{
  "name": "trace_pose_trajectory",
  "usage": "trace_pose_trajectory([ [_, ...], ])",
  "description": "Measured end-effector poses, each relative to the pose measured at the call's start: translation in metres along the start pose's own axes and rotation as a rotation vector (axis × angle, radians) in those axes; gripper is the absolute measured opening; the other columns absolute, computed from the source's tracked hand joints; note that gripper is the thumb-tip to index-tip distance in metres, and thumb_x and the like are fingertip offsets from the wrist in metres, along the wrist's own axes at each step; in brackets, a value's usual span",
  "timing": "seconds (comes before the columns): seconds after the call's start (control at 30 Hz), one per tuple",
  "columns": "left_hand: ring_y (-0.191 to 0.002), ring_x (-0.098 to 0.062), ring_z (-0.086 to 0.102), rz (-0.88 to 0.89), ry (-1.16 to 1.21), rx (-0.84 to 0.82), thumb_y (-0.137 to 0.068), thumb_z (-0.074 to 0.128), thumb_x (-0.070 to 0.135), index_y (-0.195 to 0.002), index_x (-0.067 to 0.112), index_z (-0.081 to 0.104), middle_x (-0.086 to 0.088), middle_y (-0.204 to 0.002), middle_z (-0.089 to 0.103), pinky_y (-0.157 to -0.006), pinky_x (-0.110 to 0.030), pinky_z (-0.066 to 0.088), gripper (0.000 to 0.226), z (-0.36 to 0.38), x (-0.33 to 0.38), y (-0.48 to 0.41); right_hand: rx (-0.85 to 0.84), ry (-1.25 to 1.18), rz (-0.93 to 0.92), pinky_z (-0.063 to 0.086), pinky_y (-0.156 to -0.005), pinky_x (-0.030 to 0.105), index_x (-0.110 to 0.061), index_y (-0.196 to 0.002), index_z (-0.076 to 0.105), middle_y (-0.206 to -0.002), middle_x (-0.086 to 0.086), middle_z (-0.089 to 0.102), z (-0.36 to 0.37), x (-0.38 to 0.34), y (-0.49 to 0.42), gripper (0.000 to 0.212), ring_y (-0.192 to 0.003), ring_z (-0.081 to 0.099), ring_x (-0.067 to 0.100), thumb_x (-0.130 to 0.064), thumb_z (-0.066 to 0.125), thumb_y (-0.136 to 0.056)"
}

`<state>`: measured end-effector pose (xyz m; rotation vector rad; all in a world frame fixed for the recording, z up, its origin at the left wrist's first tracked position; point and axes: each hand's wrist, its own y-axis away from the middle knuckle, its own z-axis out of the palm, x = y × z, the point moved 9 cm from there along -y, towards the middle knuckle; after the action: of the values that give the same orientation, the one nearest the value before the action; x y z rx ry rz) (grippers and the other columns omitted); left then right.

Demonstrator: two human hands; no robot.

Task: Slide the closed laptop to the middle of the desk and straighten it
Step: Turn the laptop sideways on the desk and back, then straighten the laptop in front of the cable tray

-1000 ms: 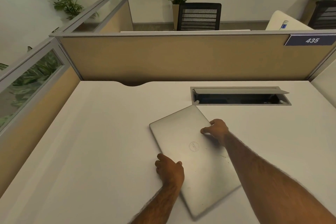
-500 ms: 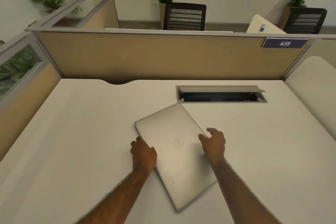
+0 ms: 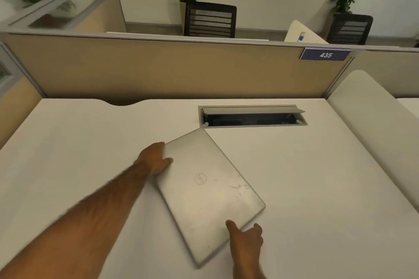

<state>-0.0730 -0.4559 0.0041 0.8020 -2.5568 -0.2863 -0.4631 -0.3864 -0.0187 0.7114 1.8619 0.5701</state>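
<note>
On matte white desk (image 3: pixel 317 176), scuffed silver laptop (image 3: pixel 210 192)

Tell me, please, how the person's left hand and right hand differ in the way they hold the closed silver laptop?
The left hand grips the closed silver laptop at its far left corner; the right hand holds its near short edge. The left forearm stretches far out across the white desk, while the right hand is close to the body. Both rest a thumb on the lid.

The closed silver laptop (image 3: pixel 209 190) lies flat and skewed near the worktop's (image 3: pixel 317 188) middle, one corner pointing toward the far edge.
</note>
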Motion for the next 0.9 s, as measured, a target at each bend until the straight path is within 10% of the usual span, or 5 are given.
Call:
trace_pose_trajectory([
  [0.6, -0.134, -0.035, 0.041, -0.087, 0.054, -0.064, -0.08, 0.066, 0.044, -0.145, 0.024, 0.039, -0.012, -0.146, 0.041, -0.11, -0.041, 0.038, 0.073, -0.003, 0.022, -0.025, 0.003, -0.354, 0.07, 0.058, -0.072, 0.044, -0.023, -0.132, 0.057, -0.131, 0.015, 0.056, 0.012, -0.001, 0.001, 0.065, -0.1, 0.062, 0.035, -0.022, 0.088, -0.074],
  [0.9, -0.132, -0.039, 0.037, -0.13, 0.192, -0.042, -0.086, 0.066, 0.043, -0.139, 0.022, 0.049, -0.017, -0.139, 0.045, -0.11, -0.042, 0.035, 0.059, -0.002, 0.012, -0.015, 0.034, -0.23, -0.007, 0.055, -0.1, 0.048, -0.016, -0.143, 0.053, -0.133, 0.018, 0.059, -0.002, -0.005, -0.019, 0.081, -0.113, 0.058, 0.036, -0.008, 0.086, -0.07],
])
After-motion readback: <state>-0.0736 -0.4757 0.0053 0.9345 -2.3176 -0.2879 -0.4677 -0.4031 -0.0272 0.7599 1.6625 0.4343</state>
